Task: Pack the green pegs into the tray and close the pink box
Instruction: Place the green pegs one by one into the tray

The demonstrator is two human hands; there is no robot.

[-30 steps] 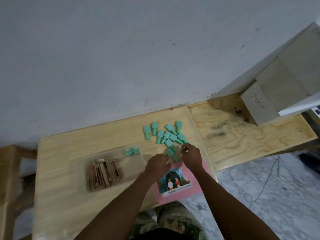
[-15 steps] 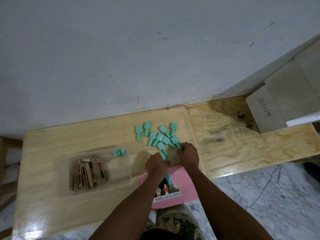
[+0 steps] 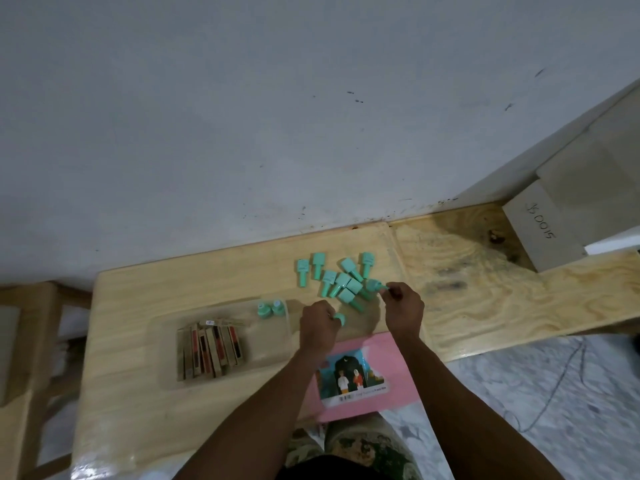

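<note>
on the left of the counter (image 3: 145,292) sat a clear tray (image 3: 166,358) holding a row of brown card packets (image 3: 211,351) and two green pegs (image 3: 269,308) standing upright in its far right corner. the left hand (image 3: 318,327) was curled shut around one green peg (image 3: 340,319), whose end stuck out toward the right. beyond it a loose pile of green pegs (image 3: 341,282) lay on the counter, about ten that could be counted, mostly with long axes running away from the person, some slanted. the right hand (image 3: 403,311) pinched the stem of one peg at the pile's right edge (image 3: 375,285), head pointing left. the pink box (image 3: 367,372) lay flat at the near edge, between the forearms.
</note>
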